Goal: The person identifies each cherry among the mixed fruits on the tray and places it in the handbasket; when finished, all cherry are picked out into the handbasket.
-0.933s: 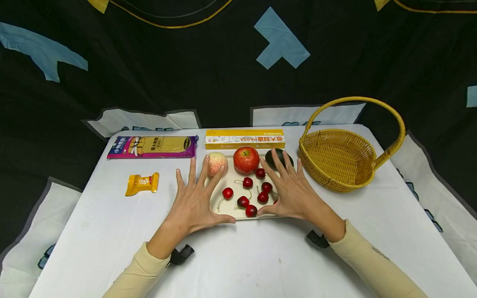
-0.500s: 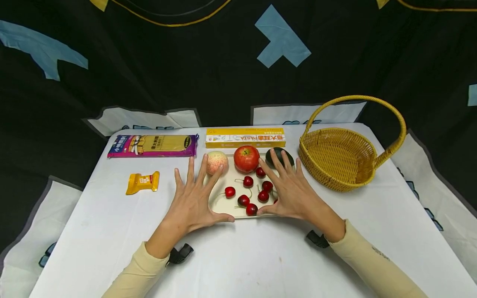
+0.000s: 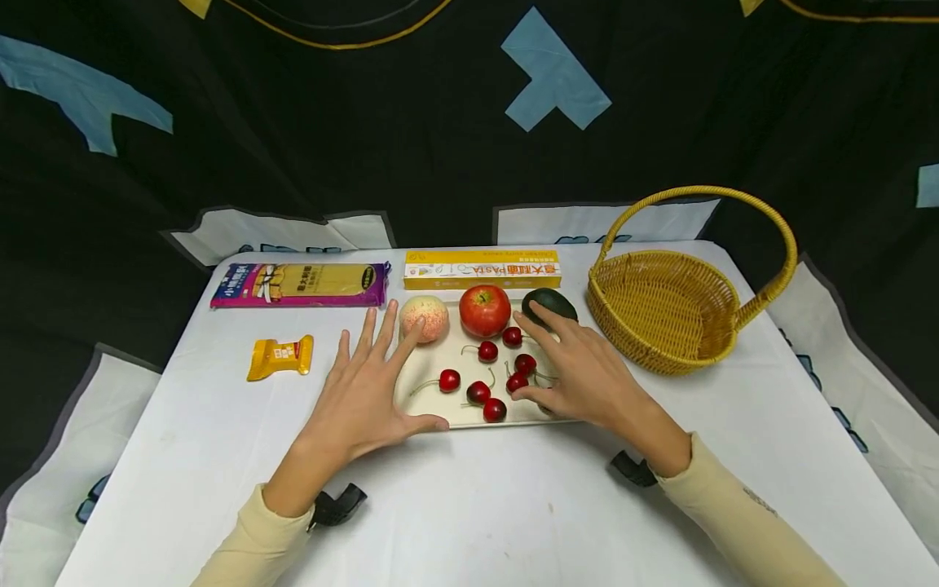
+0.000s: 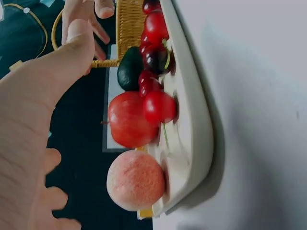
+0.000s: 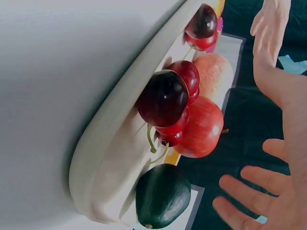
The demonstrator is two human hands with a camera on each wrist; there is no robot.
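A cream tray (image 3: 431, 363) holds a peach (image 3: 424, 318), a red apple (image 3: 485, 311), a dark green avocado (image 3: 550, 304) and several cherries (image 3: 478, 393) with stems. Over the tray's left side my left hand (image 3: 359, 395) is held with fingers spread, holding nothing. My right hand (image 3: 590, 371) hovers above the right side, its fingers extended, and hides part of the tray and a cherry there. In both wrist views the hands stand apart from the fruit. The left wrist view shows the peach (image 4: 135, 180) nearest; a dark cherry (image 5: 163, 98) is large in the right wrist view.
Behind the tray lies a yellow pasta box (image 3: 482, 270). A purple noodle packet (image 3: 301, 285) is at the back left, with a small orange-yellow wrapped snack (image 3: 280, 358) in front. On the right stands a wicker basket (image 3: 663, 314) with a tall handle. A white cloth covers the table (image 3: 477, 505).
My left hand has moved left, away from the tray's middle. My right hand has shifted slightly right and its fingers have drawn closer together. The leftmost cherry has rolled a little, its stem turned.
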